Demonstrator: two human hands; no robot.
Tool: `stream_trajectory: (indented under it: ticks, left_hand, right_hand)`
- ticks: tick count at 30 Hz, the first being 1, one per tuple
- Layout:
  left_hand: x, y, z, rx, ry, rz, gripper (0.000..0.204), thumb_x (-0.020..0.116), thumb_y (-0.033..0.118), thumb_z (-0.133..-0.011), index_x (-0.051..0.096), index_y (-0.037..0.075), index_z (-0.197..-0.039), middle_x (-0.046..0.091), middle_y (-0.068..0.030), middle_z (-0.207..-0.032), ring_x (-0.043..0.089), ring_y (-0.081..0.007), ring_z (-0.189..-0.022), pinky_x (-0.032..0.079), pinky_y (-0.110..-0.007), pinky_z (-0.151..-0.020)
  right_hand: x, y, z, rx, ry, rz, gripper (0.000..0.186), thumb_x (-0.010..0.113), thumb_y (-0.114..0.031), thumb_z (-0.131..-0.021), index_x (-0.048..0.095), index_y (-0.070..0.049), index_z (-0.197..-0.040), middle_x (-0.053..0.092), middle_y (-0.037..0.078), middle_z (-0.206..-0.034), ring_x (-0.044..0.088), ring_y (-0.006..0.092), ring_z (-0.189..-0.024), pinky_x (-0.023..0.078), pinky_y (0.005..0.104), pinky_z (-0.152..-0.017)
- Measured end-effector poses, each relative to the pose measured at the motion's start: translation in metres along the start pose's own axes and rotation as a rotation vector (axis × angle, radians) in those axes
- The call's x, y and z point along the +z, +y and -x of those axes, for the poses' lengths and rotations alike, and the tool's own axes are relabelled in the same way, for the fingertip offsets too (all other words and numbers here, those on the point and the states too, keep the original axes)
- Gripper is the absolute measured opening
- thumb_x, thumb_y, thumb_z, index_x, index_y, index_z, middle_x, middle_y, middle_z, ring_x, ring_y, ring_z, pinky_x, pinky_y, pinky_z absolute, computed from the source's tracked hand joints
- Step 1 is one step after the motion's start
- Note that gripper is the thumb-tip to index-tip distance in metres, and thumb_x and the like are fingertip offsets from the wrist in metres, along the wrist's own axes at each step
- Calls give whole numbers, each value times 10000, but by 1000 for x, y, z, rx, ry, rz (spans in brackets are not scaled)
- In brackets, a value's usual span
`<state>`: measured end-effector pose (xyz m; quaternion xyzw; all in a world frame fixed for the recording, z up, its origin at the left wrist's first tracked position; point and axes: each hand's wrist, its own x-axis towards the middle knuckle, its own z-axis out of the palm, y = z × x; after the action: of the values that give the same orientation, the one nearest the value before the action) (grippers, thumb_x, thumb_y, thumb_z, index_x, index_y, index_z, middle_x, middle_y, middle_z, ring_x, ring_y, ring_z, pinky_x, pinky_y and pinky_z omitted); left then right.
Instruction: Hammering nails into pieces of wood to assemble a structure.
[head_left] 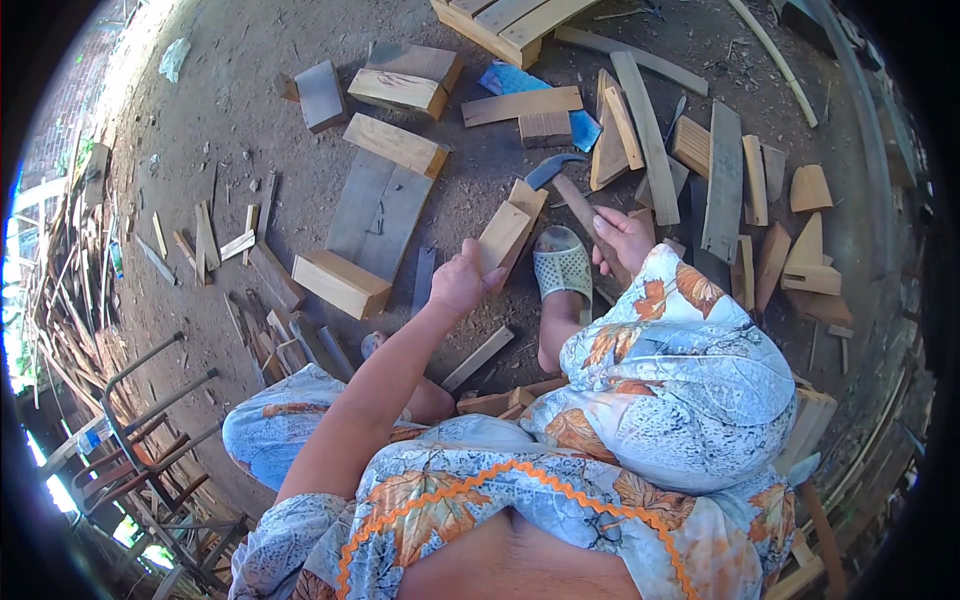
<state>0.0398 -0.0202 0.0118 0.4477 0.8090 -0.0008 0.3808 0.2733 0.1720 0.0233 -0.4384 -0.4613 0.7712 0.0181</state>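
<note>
My left hand [462, 279] grips a short light wooden piece [504, 232], made up of what look like two boards lying together and tilted away from me. My right hand [620, 240] is closed round the wooden handle of a hammer-like tool [578, 200]; its curved dark metal head [549, 168] is just beyond the far end of the piece. My foot in a pale perforated sandal [560, 270] is below the tool, between my hands.
Several planks [720, 180] and blocks [810, 190] lie on the dirt ground [200, 110], with nailed board pieces [375, 215], a blue sheet [510, 78] and a slatted wooden frame [515, 25] ahead. Scrap wood [60, 280] and metal frames [150, 420] are at left.
</note>
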Motion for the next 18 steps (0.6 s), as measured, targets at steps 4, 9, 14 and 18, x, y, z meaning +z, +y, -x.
stream_trajectory:
  ticks: [4,9,14,18]
  left_hand:
    - [-4,4,1,-8,4,-43,587,598,525,-873,374,22,-1077,665,-280,-924,668,-417,-887,527,-475,-780]
    - [-7,6,1,-11,1,-62,592,600,520,-873,376,11,-1075,666,-275,-917,669,-418,-879,529,-478,-772]
    - [-9,7,2,-35,-41,-112,589,593,518,-880,387,5,-1082,673,-259,-920,683,-396,-865,542,-460,-772]
    - [-8,7,2,-19,-25,-94,598,590,531,-878,391,2,-1073,673,-259,-915,684,-391,-866,542,-462,-772]
  right_hand:
    - [0,6,-1,25,76,-84,434,485,-321,-1008,480,-93,-1377,583,33,-679,535,98,-482,442,238,-442]
    - [9,10,-3,129,-110,17,414,508,-276,-1005,486,-79,-1368,576,30,-693,537,98,-512,444,232,-436]
    - [0,-1,-3,77,73,-100,342,499,-280,-1006,537,-101,-1296,556,24,-625,522,97,-469,420,220,-423]
    - [6,5,-5,101,-106,66,329,502,-272,-1004,556,-99,-1278,570,21,-656,521,74,-483,408,202,-417]
